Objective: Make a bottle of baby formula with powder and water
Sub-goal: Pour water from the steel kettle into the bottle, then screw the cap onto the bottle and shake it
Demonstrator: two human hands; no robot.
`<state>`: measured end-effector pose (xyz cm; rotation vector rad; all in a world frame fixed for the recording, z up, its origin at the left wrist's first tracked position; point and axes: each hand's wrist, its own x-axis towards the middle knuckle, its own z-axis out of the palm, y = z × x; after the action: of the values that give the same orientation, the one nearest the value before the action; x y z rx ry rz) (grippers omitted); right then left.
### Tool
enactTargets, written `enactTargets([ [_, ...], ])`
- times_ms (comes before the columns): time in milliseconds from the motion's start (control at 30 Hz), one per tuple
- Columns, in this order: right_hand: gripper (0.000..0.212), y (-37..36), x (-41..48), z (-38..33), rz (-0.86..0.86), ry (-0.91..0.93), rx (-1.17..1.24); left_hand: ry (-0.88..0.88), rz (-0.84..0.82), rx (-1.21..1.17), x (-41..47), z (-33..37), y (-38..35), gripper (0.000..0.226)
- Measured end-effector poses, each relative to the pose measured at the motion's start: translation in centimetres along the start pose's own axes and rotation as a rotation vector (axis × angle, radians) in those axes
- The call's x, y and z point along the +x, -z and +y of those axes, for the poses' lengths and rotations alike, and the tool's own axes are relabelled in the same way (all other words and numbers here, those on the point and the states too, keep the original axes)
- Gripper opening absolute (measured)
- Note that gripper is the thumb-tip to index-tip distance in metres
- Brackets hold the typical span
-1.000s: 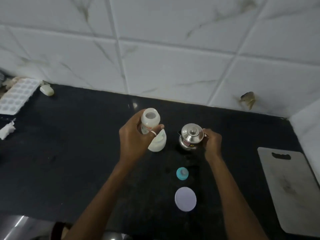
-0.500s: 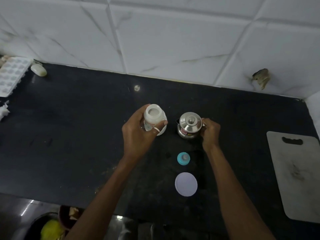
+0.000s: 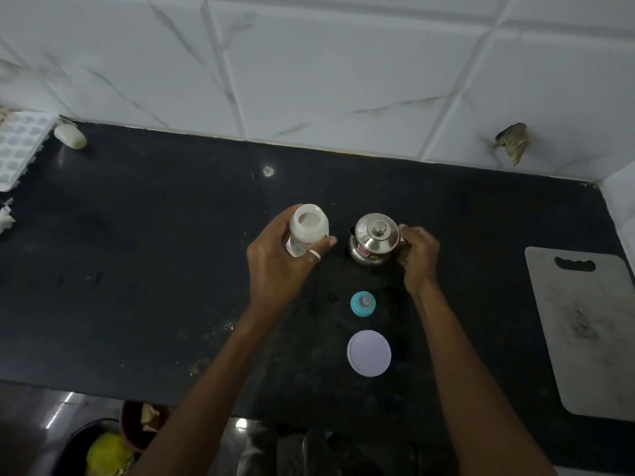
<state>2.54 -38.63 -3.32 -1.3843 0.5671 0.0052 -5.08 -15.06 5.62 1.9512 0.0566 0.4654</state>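
My left hand (image 3: 280,261) grips an open white baby bottle (image 3: 308,228), held upright above the black counter (image 3: 137,269), with white powder showing in its mouth. To its right stands a small lidded steel jug (image 3: 372,242); my right hand (image 3: 417,254) is closed on its handle. Nearer to me lie the teal bottle collar with its teat (image 3: 363,303) and a round white lid (image 3: 368,353). A white object seen earlier behind the bottle is hidden now.
A grey cutting board (image 3: 591,334) lies at the right edge of the counter. At the far left sit a white ice tray (image 3: 19,149) and a bar of soap (image 3: 70,137). A tiled wall (image 3: 326,80) backs the counter. Bins stand below the front edge.
The bottle has turned more upright in my left hand and now covers the white object behind it. The view has tipped downward. My right hand stays on the jug handle.
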Motion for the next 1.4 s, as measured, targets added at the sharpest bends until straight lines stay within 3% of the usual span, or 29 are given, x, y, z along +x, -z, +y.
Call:
enactTargets([
  [267, 0.041, 0.5, -4.4, 0.1, 0.246, 0.152, -0.204, 0.029, -0.045, -0.004, -2.2, 0.0, -0.7, 0.065],
  [467, 0.033, 0.6, -10.9, 2.4, 0.167, 0.333, -0.499, 0.046, -0.185, 0.013, -7.5, -1.4, -1.6, 0.064],
  [567, 0.030, 0.8, -13.1, 3.8, 0.100, 0.459, -0.794, 0.072, -0.227, 0.040, -9.7, -2.5, -1.5, 0.064],
  [667, 0.047, 0.9, -14.2, 4.9, -0.031, 0.496, -1.055, 0.100, -0.257, 0.038, -11.3, -3.1, -1.0, 0.063],
  [833, 0.063, 0.3, -14.1, 5.2, -0.206, 0.439, -1.238, 0.147, -0.280, 0.082, -12.1, -4.3, -0.4, 0.065],
  [1033, 0.055, -0.6, -13.6, 5.0, -0.222, 0.398, -1.280, 0.187, -0.262, 0.076, -11.9, -4.7, 0.0, 0.066],
  [1133, 0.055, -1.2, -14.1, 3.3, -0.209, 0.392, -1.186, 0.187, -0.224, 0.061, -11.4, -4.5, 0.3, 0.067],
  [1233, 0.055, -2.0, -15.1, -0.4, -0.189, 0.454, -0.998, 0.163, -0.206, 0.032, -9.9, -3.5, 0.7, 0.065],
  [1400, 0.054, -4.5, -16.7, -10.0, -0.381, 0.600, -0.894, 0.081, -0.172, -0.044, -5.1, 0.6, 2.4, 0.064],
])
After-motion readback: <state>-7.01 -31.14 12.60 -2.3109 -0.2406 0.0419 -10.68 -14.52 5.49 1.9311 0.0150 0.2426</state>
